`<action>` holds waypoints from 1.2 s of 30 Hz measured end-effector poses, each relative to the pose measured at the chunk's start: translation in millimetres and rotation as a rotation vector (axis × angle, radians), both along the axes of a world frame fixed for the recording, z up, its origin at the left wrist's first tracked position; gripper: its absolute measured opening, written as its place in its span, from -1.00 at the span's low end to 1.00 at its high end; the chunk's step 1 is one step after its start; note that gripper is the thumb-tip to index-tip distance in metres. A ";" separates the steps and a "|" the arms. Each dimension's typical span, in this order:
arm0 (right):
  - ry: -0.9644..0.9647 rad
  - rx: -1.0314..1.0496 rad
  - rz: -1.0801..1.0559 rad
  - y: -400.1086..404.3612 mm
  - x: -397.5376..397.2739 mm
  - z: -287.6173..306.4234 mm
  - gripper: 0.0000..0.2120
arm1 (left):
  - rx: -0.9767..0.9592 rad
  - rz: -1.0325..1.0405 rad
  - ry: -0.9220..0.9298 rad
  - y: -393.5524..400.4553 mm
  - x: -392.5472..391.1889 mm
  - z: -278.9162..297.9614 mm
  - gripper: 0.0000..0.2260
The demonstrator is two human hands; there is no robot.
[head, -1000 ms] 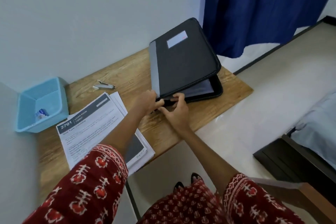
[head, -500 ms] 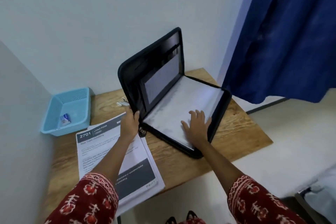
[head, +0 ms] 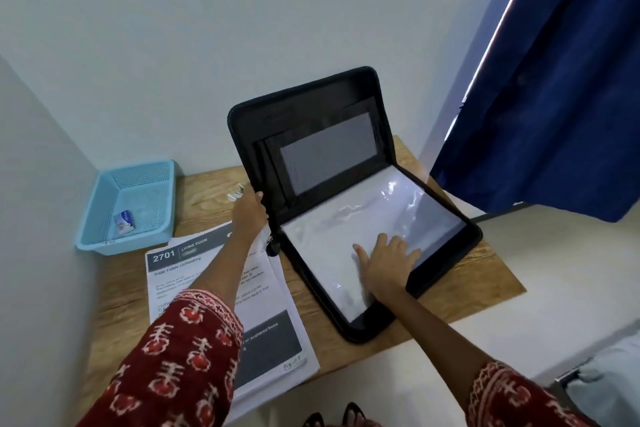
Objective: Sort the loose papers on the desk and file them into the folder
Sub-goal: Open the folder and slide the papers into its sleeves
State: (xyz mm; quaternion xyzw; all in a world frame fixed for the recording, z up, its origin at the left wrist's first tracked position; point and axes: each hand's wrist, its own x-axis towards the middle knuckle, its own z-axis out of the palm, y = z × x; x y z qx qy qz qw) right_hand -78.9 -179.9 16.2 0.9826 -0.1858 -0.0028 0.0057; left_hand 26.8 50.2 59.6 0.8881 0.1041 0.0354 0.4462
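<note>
Wooden surface [head: 450, 291] bears the folder [head: 311, 135] open; left hand [head: 250, 211] grips its raised cover's 9 o'clock edge; right hand [head: 388, 262] presses flat on the sleeves; papers [head: 221, 274] at 7 o'clock.

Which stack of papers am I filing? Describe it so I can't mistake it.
On the wooden desk, look left of the open black folder and in front of the blue basket. The papers lie flat under the left forearm; the top sheet has a dark header reading 2701.
</note>
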 end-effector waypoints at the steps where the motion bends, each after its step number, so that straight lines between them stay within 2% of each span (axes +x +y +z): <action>1: 0.032 -0.028 -0.007 -2.9 10.1 5.3 -0.43 | -0.049 0.017 0.009 -2.6 3.7 6.2 -0.71; 4: 0.084 -0.050 0.015 -1.3 25.6 16.8 -0.48 | -0.118 0.039 0.033 -4.8 11.2 13.2 -0.65; 6: 0.072 -0.019 0.042 5.7 29.4 16.7 -0.51 | -0.041 0.022 0.040 1.8 5.5 10.2 -0.59; 8: 0.002 0.059 0.113 15.6 31.1 15.0 -0.57 | 0.049 0.077 0.022 14.3 -11.6 5.6 -0.63; 11: -0.134 0.454 0.331 53.4 28.7 18.5 -0.72 | 0.187 0.369 -0.014 45.4 -52.5 -6.6 -0.71; 13: -0.084 0.697 0.427 85.5 22.4 22.9 -0.78 | 0.245 0.577 0.008 64.2 -77.7 -14.3 -0.62; 14: -0.042 0.725 0.474 103.6 19.1 25.0 -0.79 | 0.256 0.677 0.061 75.7 -88.8 -16.8 -0.56; 16: 0.047 0.653 0.531 132.7 16.3 22.7 -0.74 | 0.167 0.812 0.251 94.8 -103.5 -13.5 -0.50; 17: 0.086 0.595 0.525 143.1 15.7 21.4 -0.69 | 0.096 0.822 0.327 102.7 -108.2 -11.5 -0.51; 19: 0.158 0.546 0.503 156.2 15.9 19.2 -0.58 | 0.008 0.753 0.350 115.5 -114.4 -12.1 -0.63; 22: 0.233 0.595 0.498 161.5 17.9 19.1 -0.52 | -0.021 0.721 0.211 122.3 -118.5 -11.5 -0.78; 25: 0.257 0.652 0.530 160.6 18.8 20.6 -0.45 | 0.028 0.762 0.084 117.6 -121.2 -9.4 -0.77; 30: 0.343 0.584 0.625 163.2 21.0 21.5 -0.36 | 0.152 0.701 -0.070 121.8 -127.5 -16.8 -0.78; 33: 0.280 0.564 0.616 163.2 25.0 31.0 -0.39 | 0.150 0.693 -0.228 124.3 -132.3 -8.0 -0.77; 36: 0.123 0.664 0.671 158.1 37.6 47.2 -0.37 | 0.248 0.703 -0.318 110.5 -137.1 17.0 -0.76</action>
